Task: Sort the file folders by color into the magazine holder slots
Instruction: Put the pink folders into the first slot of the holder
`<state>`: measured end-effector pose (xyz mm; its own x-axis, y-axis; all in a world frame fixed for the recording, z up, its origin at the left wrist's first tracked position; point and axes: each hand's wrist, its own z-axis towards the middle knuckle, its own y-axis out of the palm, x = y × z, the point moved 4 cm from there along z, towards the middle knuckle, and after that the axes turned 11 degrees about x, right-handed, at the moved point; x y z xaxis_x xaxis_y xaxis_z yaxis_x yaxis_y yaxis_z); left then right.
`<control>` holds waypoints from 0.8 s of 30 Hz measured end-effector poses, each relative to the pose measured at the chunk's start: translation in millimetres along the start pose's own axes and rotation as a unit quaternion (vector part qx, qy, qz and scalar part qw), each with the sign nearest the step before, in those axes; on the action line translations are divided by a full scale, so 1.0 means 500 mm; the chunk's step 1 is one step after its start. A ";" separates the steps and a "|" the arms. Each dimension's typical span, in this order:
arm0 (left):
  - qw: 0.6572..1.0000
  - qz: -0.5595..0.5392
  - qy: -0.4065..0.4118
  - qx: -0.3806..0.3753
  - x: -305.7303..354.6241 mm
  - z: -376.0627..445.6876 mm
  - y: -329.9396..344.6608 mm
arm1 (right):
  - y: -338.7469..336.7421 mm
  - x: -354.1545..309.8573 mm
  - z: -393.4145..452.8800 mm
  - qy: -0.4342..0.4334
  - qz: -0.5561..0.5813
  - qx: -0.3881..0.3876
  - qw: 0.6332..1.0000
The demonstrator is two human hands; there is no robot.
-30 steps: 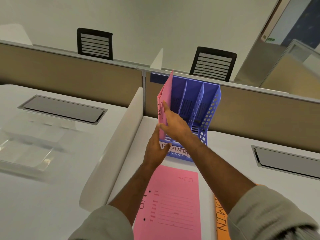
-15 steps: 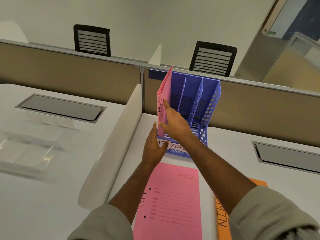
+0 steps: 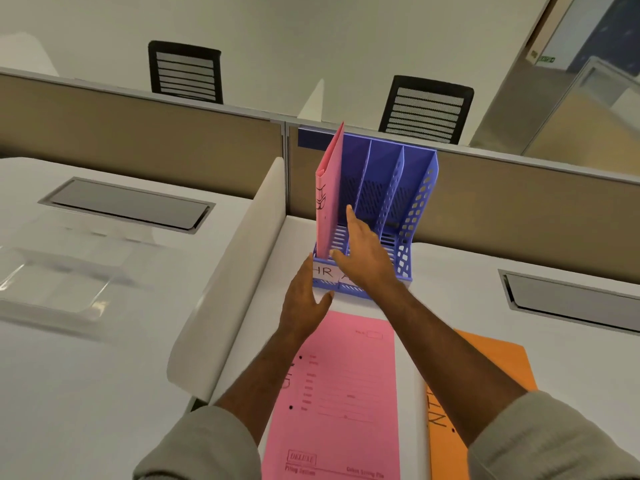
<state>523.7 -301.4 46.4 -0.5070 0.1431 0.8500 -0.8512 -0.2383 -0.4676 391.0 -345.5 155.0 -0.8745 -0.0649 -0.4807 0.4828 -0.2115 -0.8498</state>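
Observation:
A blue magazine holder (image 3: pixel 420 206) with three slots stands at the back of the desk, its leftmost slot labelled "HR". A pink folder (image 3: pixel 329 188) stands upright in that leftmost slot. My right hand (image 3: pixel 360 251) is open, fingers spread, just right of the pink folder, over the holder's front. Open and empty, my left hand (image 3: pixel 304 296) rests at the holder's front left corner. Another pink folder (image 3: pixel 341 400) lies flat on the desk in front. An orange folder (image 3: pixel 485 365) lies to its right, partly under my right arm.
A white curved divider (image 3: pixel 225 289) runs along the left of the desk. Tan partition panels (image 3: pixel 519 209) rise behind the holder. Grey cable hatches (image 3: pixel 128 204) (image 3: pixel 571 299) sit in both desks. A clear plastic tray (image 3: pixel 55 282) lies on the left desk.
My right hand let go of the standing pink folder and moved slightly right, fingers spreading. My left hand dropped a little from the folder's base. The folder now stands alone in its slot.

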 end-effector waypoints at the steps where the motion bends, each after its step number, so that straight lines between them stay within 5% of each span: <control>1: 1.000 0.005 0.002 -0.005 -0.002 -0.014 -0.001 | 0.004 0.007 -0.018 0.001 -0.001 -0.003 1.000; 19: 0.956 0.254 -0.003 -0.149 -0.096 -0.258 -0.003 | 0.141 0.158 -0.401 0.056 -0.080 -0.089 0.991; 24: 0.953 0.282 -0.050 -0.103 -0.106 -0.302 -0.038 | 0.177 0.197 -0.491 0.114 -0.114 -0.155 0.975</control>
<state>546.3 -159.4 -26.5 -0.8851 -0.0459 0.4632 -0.4606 -0.0559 -0.8858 358.8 -131.4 -20.6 -0.9444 0.1762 -0.2776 0.2994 0.1114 -0.9476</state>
